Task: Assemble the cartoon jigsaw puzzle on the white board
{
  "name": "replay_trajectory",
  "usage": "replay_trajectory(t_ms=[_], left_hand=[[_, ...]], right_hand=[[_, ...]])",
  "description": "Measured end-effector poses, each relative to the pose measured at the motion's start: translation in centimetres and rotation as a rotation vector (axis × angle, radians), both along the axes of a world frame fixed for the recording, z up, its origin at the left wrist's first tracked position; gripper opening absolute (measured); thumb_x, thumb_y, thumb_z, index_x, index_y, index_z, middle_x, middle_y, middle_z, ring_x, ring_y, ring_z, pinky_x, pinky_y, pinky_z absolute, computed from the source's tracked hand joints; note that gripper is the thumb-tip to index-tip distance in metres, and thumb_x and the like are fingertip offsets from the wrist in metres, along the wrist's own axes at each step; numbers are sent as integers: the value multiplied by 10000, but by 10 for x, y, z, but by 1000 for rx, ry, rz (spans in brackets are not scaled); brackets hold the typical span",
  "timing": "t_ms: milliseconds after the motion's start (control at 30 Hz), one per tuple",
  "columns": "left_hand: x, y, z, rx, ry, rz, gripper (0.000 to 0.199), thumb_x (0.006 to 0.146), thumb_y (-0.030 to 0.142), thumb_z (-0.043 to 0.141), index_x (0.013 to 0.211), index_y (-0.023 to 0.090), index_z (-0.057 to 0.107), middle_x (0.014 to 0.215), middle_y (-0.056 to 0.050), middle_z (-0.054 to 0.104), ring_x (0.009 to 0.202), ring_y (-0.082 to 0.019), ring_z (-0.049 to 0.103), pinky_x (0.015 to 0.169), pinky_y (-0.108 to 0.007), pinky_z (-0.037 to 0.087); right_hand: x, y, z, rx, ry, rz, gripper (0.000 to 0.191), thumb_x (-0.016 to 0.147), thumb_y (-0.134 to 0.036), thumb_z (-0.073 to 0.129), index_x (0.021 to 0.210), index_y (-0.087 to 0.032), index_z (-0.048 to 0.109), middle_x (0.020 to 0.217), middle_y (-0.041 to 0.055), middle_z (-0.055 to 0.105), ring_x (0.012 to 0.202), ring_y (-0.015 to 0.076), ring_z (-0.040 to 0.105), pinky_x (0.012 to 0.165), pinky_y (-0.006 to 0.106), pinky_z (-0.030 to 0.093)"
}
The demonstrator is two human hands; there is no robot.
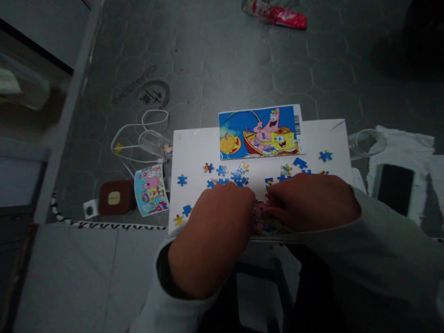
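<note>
Both my hands are bent over the near edge of a white board (194, 148), above a partly joined jigsaw puzzle (265, 224) in pink and yellow. My left hand (222, 217) is curled at the puzzle's left side, its fingertips hidden beneath the knuckles. From the right, my right hand (308, 201) reaches in with thumb and fingers pressed together over the puzzle's upper part. What they grip is covered. Loose blue puzzle pieces (236, 175) lie just beyond my left hand, and another piece (300, 163) is beyond my right.
At the board's far side lies a cartoon picture card (256, 134). Left of the board are a smaller picture sheet (151, 190), a brown box (116, 197) and a white cable (126, 136). A dark phone (394, 188) rests on white paper at right. A red wrapper (287, 17) lies on the floor.
</note>
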State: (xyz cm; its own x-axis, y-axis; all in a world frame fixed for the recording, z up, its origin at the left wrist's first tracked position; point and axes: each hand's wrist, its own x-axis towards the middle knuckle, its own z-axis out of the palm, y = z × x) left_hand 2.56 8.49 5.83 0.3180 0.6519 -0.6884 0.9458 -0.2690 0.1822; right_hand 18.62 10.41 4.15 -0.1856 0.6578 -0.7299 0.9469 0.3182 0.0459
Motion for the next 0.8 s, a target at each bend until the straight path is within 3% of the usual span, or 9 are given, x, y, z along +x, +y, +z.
replay_trajectory(t_ms=[200,300,500,800], left_hand=[[-7,4,5,2,15,-5,249,1056,282,647,944,237,865,865,-128,834,830,-356,821,751,-459,601],[-16,9,8,-2,57,32,140,986,307,735,996,252,864,896,-114,843,814,-355,804,727,-445,577],[-24,11,9,-2,111,106,123,952,344,767,956,254,850,859,-92,832,770,-338,781,718,-440,567],[-11,1,8,31,83,3,192,1001,302,702,922,227,860,886,-147,839,875,-398,843,774,-503,644]], right_hand=[[5,-1,-2,25,27,27,380,990,-578,642,1050,-298,893,1023,157,847,936,358,799,742,443,523],[7,1,-4,30,82,25,421,973,-631,638,1006,-297,892,966,154,836,883,341,786,730,439,517],[11,2,-6,17,85,1,434,969,-659,635,941,-303,882,941,142,820,859,333,774,754,455,522],[11,0,-8,10,62,-13,458,968,-690,646,964,-299,885,931,152,811,903,360,778,832,517,539]])
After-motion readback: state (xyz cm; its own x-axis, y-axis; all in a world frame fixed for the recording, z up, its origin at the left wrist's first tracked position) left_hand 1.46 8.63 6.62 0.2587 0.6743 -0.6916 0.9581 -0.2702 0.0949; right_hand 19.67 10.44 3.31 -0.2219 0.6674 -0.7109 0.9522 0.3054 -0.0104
